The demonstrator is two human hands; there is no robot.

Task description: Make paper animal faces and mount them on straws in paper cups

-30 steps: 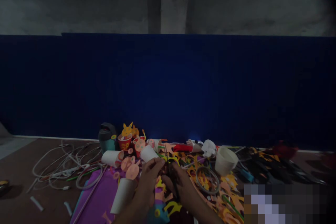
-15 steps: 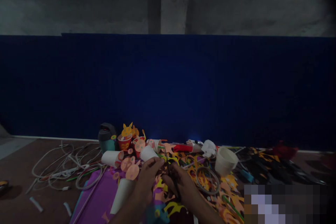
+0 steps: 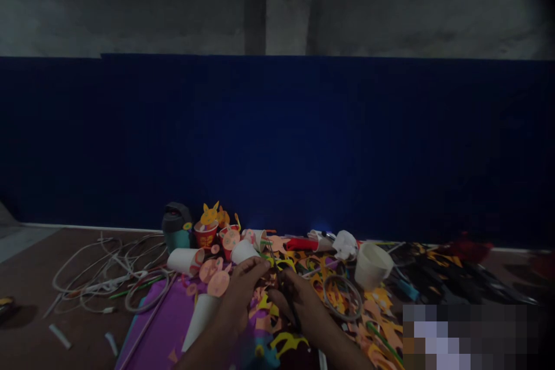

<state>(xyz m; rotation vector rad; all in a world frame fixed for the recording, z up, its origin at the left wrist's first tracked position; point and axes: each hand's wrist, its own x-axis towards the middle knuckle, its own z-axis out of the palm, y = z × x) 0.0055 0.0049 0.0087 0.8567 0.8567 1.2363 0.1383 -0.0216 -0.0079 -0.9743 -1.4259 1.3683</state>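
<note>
My left hand point(image 3: 245, 283) is closed at the centre bottom, its fingertips pinching something too small to make out. Just right of it, my right hand point(image 3: 299, 300) is wrapped round dark-handled scissors point(image 3: 274, 257), whose thin blades point up and away between the two hands. Yellow paper point(image 3: 286, 264) lies close to the blades; whether it is held cannot be told. Below and between the hands are colourful paper scraps point(image 3: 269, 315). A white paper cup point(image 3: 202, 318) lies beside my left forearm on a purple sheet point(image 3: 160, 324).
Tangled white cables point(image 3: 113, 277) lie at left, near a teal and black bottle point(image 3: 177, 231). Red cups point(image 3: 206, 235) hold orange animal cutouts point(image 3: 209, 214). A white bucket point(image 3: 373, 266) and tape roll point(image 3: 342, 298) are at right, before a blue partition point(image 3: 277, 144).
Both hands have shifted very slightly while staying close together over the scraps. The surrounding objects look unmoved.
</note>
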